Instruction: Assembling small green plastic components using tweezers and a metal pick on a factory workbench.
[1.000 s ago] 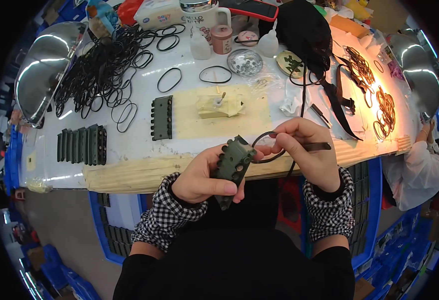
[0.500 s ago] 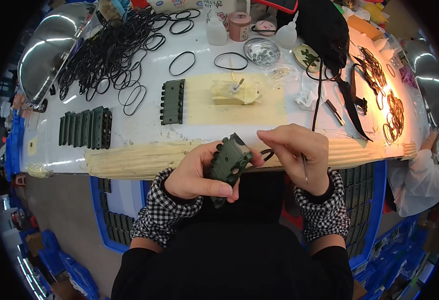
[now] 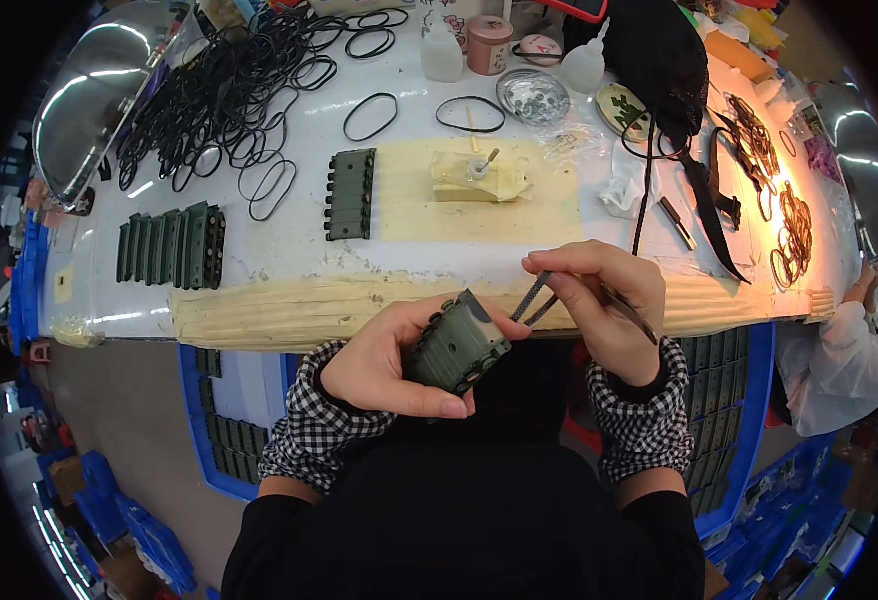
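Gripping a green part in the left hand, just below the centre of the frame, tilting it with dark bumps along its upper-left edge, and laying the thumb across its lower side. Pinching a dark band between thumb and forefinger of the right hand, right of centre, stretching it into a narrow loop toward the part. Clasping a thin tool in that same right hand, slanting it toward the lower right. Not showing clearly any join between band and part. Working at the pale-covered edge of a white table. Facing a taped block on a yellow sheet above centre, with a single part just left of it. Having a row of parts at middle left, and a heap of black bands at upper left beside a silver shade. Facing a pink jar, a white bottle and a black bag along the top. Having a blue tray of parts at lower left and a second tray at lower right. Showing a co-worker's pale sleeve at far right.
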`<state>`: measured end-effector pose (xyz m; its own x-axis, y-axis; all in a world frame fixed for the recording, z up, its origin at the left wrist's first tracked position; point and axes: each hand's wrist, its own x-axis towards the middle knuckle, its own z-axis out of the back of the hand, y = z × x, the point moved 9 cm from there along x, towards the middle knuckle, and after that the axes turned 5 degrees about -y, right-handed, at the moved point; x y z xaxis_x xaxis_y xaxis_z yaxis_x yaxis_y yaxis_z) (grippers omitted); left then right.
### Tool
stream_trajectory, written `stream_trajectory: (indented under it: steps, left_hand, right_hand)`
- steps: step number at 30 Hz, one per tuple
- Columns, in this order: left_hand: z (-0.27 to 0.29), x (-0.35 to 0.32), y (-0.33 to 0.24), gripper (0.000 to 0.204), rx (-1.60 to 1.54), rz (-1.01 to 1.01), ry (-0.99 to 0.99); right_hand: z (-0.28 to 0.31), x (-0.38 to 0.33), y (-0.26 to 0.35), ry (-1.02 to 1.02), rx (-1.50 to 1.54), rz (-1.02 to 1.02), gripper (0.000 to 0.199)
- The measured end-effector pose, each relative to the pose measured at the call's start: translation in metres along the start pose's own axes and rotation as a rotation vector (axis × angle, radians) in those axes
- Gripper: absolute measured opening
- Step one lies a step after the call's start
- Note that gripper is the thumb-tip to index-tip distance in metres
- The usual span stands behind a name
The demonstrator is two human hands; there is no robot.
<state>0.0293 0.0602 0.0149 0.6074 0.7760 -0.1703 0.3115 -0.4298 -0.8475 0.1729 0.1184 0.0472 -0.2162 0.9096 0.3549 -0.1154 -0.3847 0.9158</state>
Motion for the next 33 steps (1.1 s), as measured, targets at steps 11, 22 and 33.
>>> stream_trajectory:
  steps: [11,22,33]
  left_hand:
    - [-0.003,-0.001,-0.007,0.063,0.092,-0.094,-0.053]
    - [-0.001,0.0,-0.005,0.071,-0.047,-0.041,-0.047]
    - [-0.027,0.002,-0.021,0.065,0.422,-0.238,0.038]
  right_hand:
    - [0.002,0.0,-0.006,-0.028,0.064,-0.006,0.022]
    - [0.007,0.001,0.013,-0.061,-0.077,0.191,0.021]
    - [0.015,0.001,-0.009,-0.123,0.132,0.083,0.017]
